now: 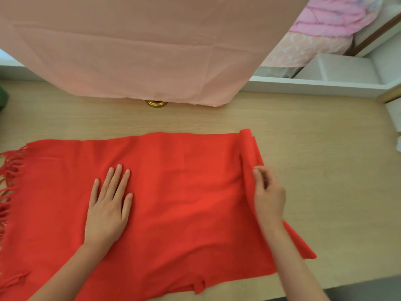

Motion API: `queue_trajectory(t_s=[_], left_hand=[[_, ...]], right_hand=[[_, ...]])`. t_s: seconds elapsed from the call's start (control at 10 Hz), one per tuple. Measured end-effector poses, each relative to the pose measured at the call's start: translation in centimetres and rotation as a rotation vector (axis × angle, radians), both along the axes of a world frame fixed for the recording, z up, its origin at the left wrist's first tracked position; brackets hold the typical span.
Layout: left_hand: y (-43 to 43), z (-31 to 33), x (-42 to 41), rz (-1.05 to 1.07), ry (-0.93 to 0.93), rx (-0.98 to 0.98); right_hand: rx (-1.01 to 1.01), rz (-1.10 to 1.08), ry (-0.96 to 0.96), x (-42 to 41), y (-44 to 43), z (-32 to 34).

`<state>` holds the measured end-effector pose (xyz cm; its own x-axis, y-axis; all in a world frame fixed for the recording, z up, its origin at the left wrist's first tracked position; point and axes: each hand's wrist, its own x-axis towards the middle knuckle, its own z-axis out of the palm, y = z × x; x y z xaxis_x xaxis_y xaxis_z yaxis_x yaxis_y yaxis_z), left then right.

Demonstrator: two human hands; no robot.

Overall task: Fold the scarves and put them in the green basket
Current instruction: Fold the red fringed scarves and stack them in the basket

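1. A red scarf is lying spread across the wooden counter, reaching from the left edge of the view to right of centre.
2. Its fringe is trailing off at the left end, and its right end is lying doubled over into a thick fold.
3. The left hand is resting palm down on the left half of the scarf, released, with its fingers straight and slightly spread and pointing away from the person.
4. The right hand is grasping the scarf at the folded right end, with its fingers curled against the raised fold.
5. A small tab of red fabric is sticking out from the scarf's near edge, close to the near edge of the counter.
6. A sheer pink cloth is hanging across the top of the view, with its lower hem reaching down to the far side of the counter.
7. A gold object is peeking out just under that hem; I cannot tell what it is.
8. A dark green shape is showing at the far left edge, too cropped to identify.
9. A white shelf is running beyond the counter on the right, with pink bedding lying behind it.
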<state>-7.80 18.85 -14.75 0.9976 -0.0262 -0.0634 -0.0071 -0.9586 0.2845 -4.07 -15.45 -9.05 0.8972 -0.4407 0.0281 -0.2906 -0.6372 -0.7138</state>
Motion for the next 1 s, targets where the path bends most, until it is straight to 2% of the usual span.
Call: queue_trajectory(t_s=[0.2, 0.3, 0.4, 0.5, 0.6, 0.8, 0.9, 1.0], left_hand=[[-0.1, 0.0, 0.1, 0.001, -0.001, -0.002], [0.0, 0.0, 0.1, -0.002, -0.008, -0.009], [0.0, 0.0, 0.1, -0.001, -0.009, -0.007], [-0.1, 0.0, 0.1, -0.001, -0.009, -0.003], [0.0, 0.0, 0.0, 0.003, -0.006, -0.007], [-0.1, 0.0, 0.0, 0.0, -0.003, 0.0], [0.0, 0.1, 0.0, -0.002, -0.001, 0.002], [0.1, 0.2, 0.0, -0.004, 0.001, 0.015]], right_hand=[[0.126, 0.312, -0.032, -3.2, 11.6, 1.1], [0.166, 0.51, 0.078, -5.4, 15.0, 1.5], [0.143, 0.505, 0.006, -5.3, 13.1, 1.8], [0.156, 0.164, -0.015, -2.5, 7.6, 0.6], [0.279, -0.069, 0.182, 0.4, 3.9, -0.6], [0.206, -0.005, 0.345, 3.0, 5.1, -2.2], [0.258, -0.126, 0.188, 2.7, 3.9, -2.7], [0.194, -0.315, 0.074, 2.6, -0.8, -1.9]])
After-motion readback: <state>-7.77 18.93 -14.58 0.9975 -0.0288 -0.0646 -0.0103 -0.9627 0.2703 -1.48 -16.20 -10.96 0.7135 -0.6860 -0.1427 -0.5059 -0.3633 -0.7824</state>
